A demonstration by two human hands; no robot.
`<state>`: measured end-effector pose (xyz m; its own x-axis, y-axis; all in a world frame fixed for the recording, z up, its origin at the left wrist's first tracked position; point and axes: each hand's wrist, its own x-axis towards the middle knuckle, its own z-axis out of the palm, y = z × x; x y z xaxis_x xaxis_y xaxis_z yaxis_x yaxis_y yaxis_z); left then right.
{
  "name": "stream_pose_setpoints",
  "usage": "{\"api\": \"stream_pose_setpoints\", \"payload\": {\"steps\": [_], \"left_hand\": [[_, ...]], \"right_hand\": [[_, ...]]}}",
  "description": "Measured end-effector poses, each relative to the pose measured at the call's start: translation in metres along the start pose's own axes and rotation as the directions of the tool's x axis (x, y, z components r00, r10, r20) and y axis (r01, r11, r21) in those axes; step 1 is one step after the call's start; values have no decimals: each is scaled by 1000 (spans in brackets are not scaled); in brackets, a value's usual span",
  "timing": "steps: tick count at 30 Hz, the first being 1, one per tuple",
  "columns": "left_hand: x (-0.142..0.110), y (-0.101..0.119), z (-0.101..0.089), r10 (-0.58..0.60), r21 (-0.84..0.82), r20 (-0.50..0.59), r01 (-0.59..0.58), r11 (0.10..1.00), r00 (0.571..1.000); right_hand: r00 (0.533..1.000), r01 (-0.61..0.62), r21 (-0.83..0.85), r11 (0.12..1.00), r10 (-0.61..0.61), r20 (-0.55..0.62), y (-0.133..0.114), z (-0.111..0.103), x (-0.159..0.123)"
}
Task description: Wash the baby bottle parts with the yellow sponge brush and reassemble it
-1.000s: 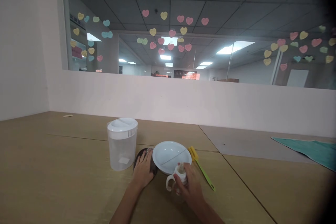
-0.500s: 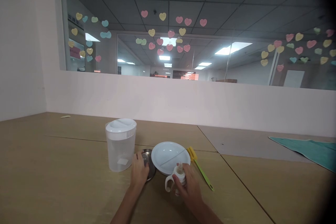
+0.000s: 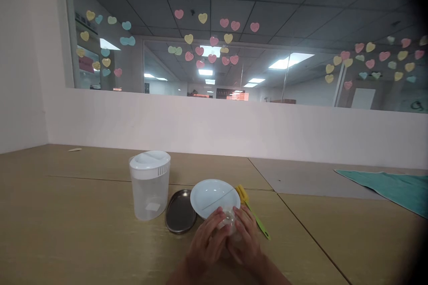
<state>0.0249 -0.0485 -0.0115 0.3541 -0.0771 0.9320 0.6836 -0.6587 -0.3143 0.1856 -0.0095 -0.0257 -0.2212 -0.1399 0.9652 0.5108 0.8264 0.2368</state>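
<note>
Both hands meet in front of the white bowl (image 3: 207, 196). My right hand (image 3: 248, 239) is wrapped round a baby bottle (image 3: 236, 235), mostly hidden by the fingers. A clear domed cap (image 3: 229, 217) shows at the bottle's top, and my left hand (image 3: 207, 242) closes on it from the left side. Whether the cap is fully seated I cannot tell. To the left lies an oval metal tray (image 3: 181, 212) with nothing on it. A thin straight rod (image 3: 217, 199) lies across the bowl.
A lidded translucent bucket (image 3: 150, 196) stands left of the tray. Right of the bowl rests a yellow brush with a green handle (image 3: 258, 220). A teal cloth (image 3: 394, 187) lies at the far right, and a small flat wooden piece (image 3: 75, 149) at the back left.
My left hand has left the metal tray and come right to the baby bottle. The clear cap now shows where the bottle's nipple was visible. My right hand still holds the bottle.
</note>
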Motion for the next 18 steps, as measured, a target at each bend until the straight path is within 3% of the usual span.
{"api": "stream_pose_setpoints", "payload": {"steps": [4, 8, 11, 14, 18], "left_hand": [[-3, -3, 7, 5, -122, 67, 3, 992, 998], [-10, -4, 19, -162, -121, 149, 181, 976, 975], [-13, -5, 20, -318, -101, 280, 357, 929, 906], [-13, -6, 17, -333, -118, 441, 422, 899, 833], [-15, -5, 15, -382, -182, 512, 532, 827, 770]], "right_hand": [[999, -36, 13, 999, 36, -29, 4, 3, -2], [983, -184, -23, 983, 184, -8, 6, 4, -6], [949, -307, -46, 951, 309, 56, 5, 4, -8], [922, -371, -30, 928, 372, 112, 6, 5, -10], [915, -361, 1, 932, 354, 193, 7, 4, -12]]}}
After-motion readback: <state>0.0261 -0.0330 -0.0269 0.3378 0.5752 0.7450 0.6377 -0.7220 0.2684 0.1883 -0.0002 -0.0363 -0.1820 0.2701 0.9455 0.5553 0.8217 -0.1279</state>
